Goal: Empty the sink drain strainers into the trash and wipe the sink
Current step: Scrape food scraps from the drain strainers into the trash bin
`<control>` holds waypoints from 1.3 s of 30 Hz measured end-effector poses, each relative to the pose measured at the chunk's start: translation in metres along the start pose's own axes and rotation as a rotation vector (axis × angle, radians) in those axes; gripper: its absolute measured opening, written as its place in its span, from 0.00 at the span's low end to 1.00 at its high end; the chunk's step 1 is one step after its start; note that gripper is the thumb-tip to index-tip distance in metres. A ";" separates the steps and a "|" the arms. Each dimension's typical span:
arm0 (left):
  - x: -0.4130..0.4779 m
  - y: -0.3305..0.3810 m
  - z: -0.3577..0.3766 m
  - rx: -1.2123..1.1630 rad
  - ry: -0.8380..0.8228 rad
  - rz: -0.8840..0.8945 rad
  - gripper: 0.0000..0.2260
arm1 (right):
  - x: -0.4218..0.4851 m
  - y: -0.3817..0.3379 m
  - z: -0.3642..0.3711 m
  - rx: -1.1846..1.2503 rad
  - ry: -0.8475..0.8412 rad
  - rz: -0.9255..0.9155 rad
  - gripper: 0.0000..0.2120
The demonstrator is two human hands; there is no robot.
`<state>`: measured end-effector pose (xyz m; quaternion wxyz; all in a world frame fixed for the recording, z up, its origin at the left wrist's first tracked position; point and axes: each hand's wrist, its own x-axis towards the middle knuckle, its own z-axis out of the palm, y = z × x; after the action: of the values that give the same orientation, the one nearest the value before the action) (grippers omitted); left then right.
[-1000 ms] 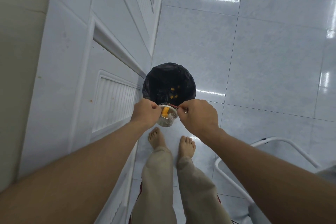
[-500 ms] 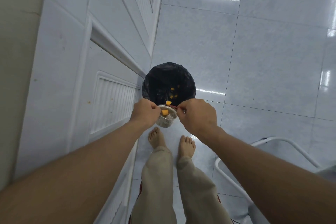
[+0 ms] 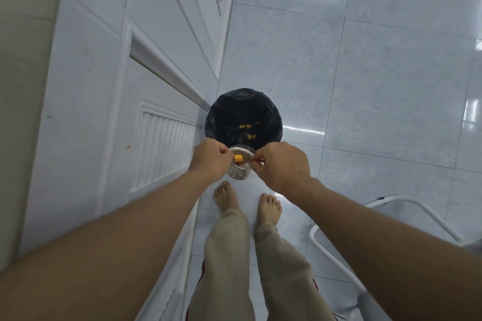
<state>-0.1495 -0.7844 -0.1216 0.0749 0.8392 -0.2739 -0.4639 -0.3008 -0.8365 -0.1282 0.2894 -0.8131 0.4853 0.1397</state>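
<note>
**Tiled floor, lined bin: one strainer nearly emptied**

Pale glossy floor tiles and white cabinet doors are framing the scene as we are standing barefoot over a black-lined trash bin. We are holding a metal drain strainer just above the bin's near edge, between our two hands. Our left hand is curling its grip round the strainer's left rim. Our right hand is pinching at the right rim with a narrow, fingertip grip. One orange piece is sitting in the strainer, while several orange scraps like it are lying at the bottom of the bin.

We are judging the emptying of this strainer to be mostly done, with that last piece left to tip or pick out. No second strainer is showing, nor is the sink, so as far as we are seeing, the wiping is not yet begun. A white tubular frame is curving along the floor to our right.
</note>
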 end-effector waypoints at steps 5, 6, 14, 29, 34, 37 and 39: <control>0.003 -0.003 -0.001 0.009 0.015 -0.011 0.11 | -0.006 0.005 0.002 0.041 0.116 0.001 0.10; 0.003 -0.003 -0.002 0.008 0.016 -0.014 0.11 | -0.007 0.006 0.002 0.051 0.127 0.001 0.09; 0.001 -0.005 -0.002 0.027 0.007 -0.002 0.10 | -0.006 0.006 -0.003 0.116 0.196 0.079 0.10; -0.002 -0.007 0.003 0.021 0.003 -0.017 0.11 | -0.012 0.006 0.012 0.056 0.060 0.014 0.08; -0.001 -0.009 0.004 0.038 -0.013 -0.041 0.10 | -0.014 0.008 0.013 0.122 0.144 0.043 0.09; -0.001 -0.009 0.005 0.037 -0.025 -0.035 0.11 | -0.012 0.010 0.012 0.128 0.137 0.094 0.09; -0.001 -0.009 0.004 0.036 -0.024 -0.037 0.09 | -0.011 0.010 0.010 0.159 0.148 0.116 0.08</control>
<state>-0.1496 -0.7757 -0.1272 0.0481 0.8397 -0.2675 -0.4700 -0.3141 -0.8260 -0.1340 0.3075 -0.7662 0.5614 0.0569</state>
